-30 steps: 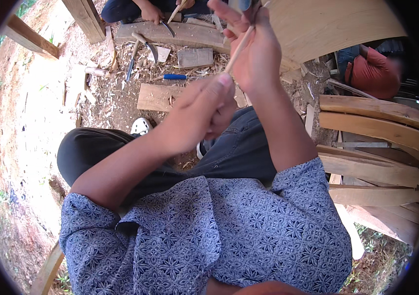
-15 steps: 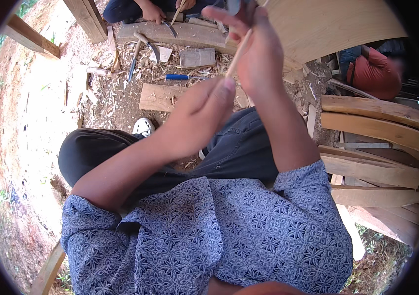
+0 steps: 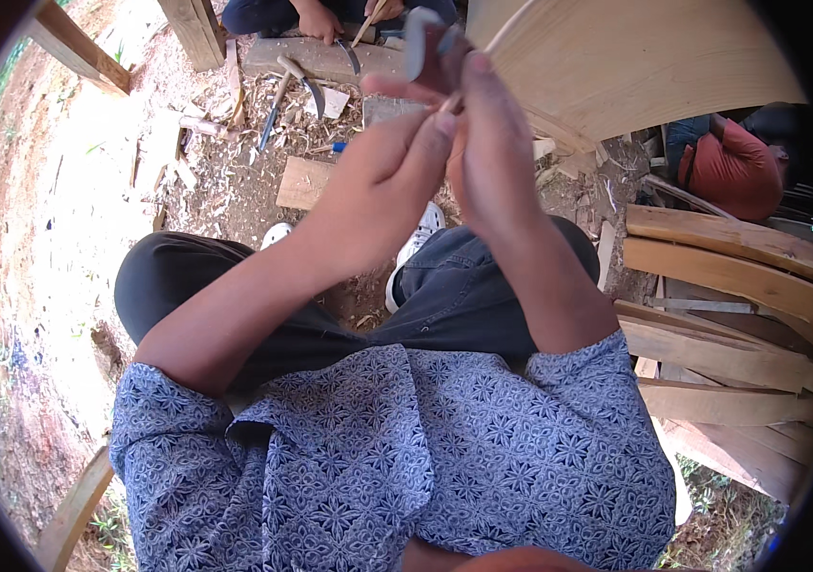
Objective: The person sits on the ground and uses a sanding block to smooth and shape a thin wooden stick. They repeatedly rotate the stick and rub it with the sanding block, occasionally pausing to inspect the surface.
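My left hand (image 3: 382, 176) is closed round the near end of a thin pale wooden stick (image 3: 511, 27), thumb pressed on top. The stick slants up and away to the right. Right beside it, my right hand (image 3: 494, 143) pinches a folded brown-and-grey sheet (image 3: 433, 52), which looks like sandpaper, against the stick. One finger of that hand sticks out to the left, blurred. The two hands nearly touch, held up over my knees. The stick's lower end is hidden in my left fist.
Across from me a person's hands (image 3: 319, 23) hold a stick and a curved blade by a log (image 3: 297, 59). A sickle (image 3: 306, 84), wood shavings and a small board (image 3: 303, 183) lie on the ground. Curved planks (image 3: 726, 238) are stacked at right, near another person in red (image 3: 735, 172).
My right hand has slid down the stick with the folded sheet, close to my left hand. The left hand has risen slightly, and the view has shifted a little.
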A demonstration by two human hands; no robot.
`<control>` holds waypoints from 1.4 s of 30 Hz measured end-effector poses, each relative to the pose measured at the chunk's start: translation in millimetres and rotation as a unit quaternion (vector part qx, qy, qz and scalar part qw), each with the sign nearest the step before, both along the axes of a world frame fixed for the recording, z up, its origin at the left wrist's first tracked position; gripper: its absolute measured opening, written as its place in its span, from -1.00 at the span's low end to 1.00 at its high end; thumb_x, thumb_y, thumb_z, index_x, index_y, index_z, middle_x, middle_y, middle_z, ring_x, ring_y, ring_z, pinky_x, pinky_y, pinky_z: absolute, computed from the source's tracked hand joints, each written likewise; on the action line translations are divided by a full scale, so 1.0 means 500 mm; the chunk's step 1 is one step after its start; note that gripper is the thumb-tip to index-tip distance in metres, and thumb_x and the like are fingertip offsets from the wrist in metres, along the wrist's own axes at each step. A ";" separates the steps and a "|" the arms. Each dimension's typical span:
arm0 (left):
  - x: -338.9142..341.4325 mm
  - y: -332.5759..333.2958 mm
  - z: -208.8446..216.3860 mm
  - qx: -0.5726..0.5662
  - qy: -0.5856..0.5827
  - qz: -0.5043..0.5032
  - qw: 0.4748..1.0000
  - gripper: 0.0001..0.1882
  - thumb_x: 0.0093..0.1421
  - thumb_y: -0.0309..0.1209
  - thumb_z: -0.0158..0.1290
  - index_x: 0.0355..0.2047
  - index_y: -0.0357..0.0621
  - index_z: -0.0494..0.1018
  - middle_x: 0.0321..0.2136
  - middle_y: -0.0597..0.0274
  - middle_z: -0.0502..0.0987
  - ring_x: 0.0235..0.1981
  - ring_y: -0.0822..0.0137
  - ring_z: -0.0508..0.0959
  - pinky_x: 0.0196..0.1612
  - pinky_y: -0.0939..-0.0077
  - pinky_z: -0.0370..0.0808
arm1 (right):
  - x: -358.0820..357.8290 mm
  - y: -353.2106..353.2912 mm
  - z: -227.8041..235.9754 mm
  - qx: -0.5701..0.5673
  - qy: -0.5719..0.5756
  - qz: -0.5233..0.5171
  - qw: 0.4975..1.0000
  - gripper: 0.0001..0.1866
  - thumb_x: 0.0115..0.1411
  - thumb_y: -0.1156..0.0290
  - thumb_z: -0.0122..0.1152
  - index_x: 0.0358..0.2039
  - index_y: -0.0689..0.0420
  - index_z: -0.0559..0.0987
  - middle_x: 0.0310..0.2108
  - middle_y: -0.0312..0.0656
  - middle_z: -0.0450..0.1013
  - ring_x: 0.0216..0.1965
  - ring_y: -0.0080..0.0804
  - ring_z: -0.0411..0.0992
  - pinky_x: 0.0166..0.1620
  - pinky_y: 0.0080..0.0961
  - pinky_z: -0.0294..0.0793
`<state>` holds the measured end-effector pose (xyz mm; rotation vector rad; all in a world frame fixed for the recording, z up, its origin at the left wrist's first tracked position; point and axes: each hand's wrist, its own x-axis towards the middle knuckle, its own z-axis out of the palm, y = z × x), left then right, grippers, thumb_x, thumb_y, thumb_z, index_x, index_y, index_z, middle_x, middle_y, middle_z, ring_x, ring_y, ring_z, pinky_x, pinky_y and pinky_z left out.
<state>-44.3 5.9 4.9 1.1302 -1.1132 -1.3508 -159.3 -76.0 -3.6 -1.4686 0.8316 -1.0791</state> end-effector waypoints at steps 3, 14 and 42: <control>-0.038 0.052 -0.051 -0.043 -0.071 -0.032 0.996 -0.60 0.45 -0.27 -0.23 -0.40 -0.35 0.39 -0.61 0.02 0.42 -0.57 0.17 0.42 -0.40 0.24 0.37 | 0.012 -0.039 0.035 0.049 -0.014 -0.014 0.999 -0.47 0.46 0.02 -0.28 -0.07 0.21 0.52 -0.13 -0.14 0.54 -0.09 -0.36 0.52 0.15 -0.38 0.35; 0.004 0.012 0.002 0.001 -0.043 0.004 0.999 -0.57 0.46 -0.25 -0.24 -0.47 -0.31 0.34 -0.71 0.08 0.30 -0.64 0.16 0.35 -0.47 0.19 0.31 | 0.001 0.001 0.018 0.051 -0.118 0.038 0.991 -0.44 0.46 -0.03 -0.30 -0.02 0.22 0.47 -0.14 -0.15 0.54 -0.03 -0.39 0.54 0.00 -0.45 0.47; -0.023 0.026 -0.022 0.001 -0.088 -0.032 0.996 -0.59 0.44 -0.22 -0.20 -0.43 -0.31 0.36 -0.65 -0.03 0.38 -0.60 0.03 0.39 -0.43 0.19 0.34 | -0.039 -0.058 0.035 0.080 -0.069 0.031 0.994 -0.54 0.48 0.16 -0.26 0.15 0.23 0.39 -0.04 -0.17 0.52 -0.04 -0.36 0.54 0.08 -0.42 0.42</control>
